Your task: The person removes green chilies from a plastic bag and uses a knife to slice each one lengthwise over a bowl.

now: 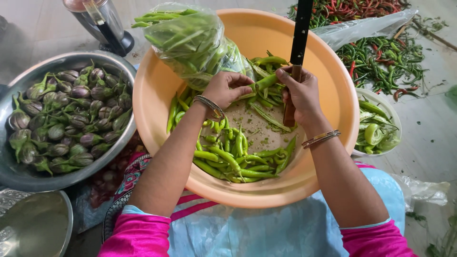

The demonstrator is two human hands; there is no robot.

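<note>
A wide orange basin (333,81) rests on my lap and holds long green chillies (228,159) and a clear plastic bag (190,40) stuffed with more of them. My left hand (226,88) pinches one end of a green chilli (265,82) over the basin. My right hand (300,93) holds the other end of that chilli and also grips the wooden handle of a long black-bladed knife (301,33) that points upward. Both wrists wear bangles.
A steel bowl (14,171) at left is full of small purple-green aubergines (66,114). A steel flask (97,21) stands behind it. A small white bowl (381,126) of cut chillies sits at right. Loose green and red chillies (381,57) lie on plastic on the floor.
</note>
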